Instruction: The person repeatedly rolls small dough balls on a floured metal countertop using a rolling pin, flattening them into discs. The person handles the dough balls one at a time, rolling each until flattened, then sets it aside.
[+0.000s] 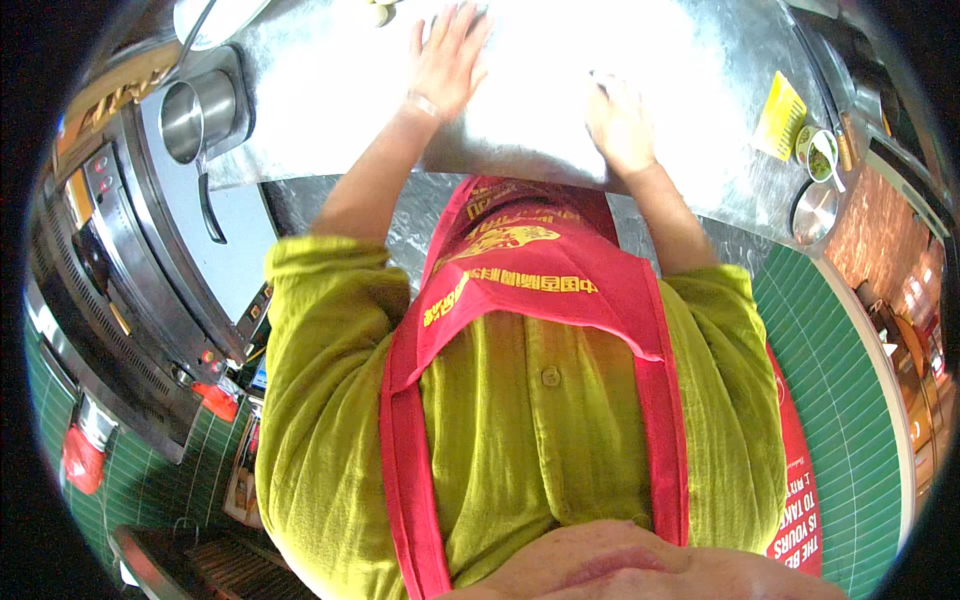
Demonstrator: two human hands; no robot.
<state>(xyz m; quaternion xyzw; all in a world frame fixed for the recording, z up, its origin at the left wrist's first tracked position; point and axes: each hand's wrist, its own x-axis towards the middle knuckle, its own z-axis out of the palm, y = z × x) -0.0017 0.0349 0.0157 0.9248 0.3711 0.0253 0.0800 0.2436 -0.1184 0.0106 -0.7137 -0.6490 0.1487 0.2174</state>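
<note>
My left hand (448,64) is palm down over the steel counter (330,112), fingers spread and pointing away from me. A band circles its wrist. Pale, rounded lumps (377,13), possibly dough, lie just beyond it to the left. My right hand (619,124) is low over the same counter, its fingers partly washed out by glare. A small dark spot shows at its fingertips; whether it holds something cannot be made out. Strong glare whitens the surface between both hands and hides whatever may lie there.
At left are a steel pot (199,116), a black handle (211,210) and a white bowl (214,19). At right are a yellow sheet (780,116), a small bowl of chopped greens (819,159) with a white spoon, a round metal dish (814,214) and a wooden handle (845,146).
</note>
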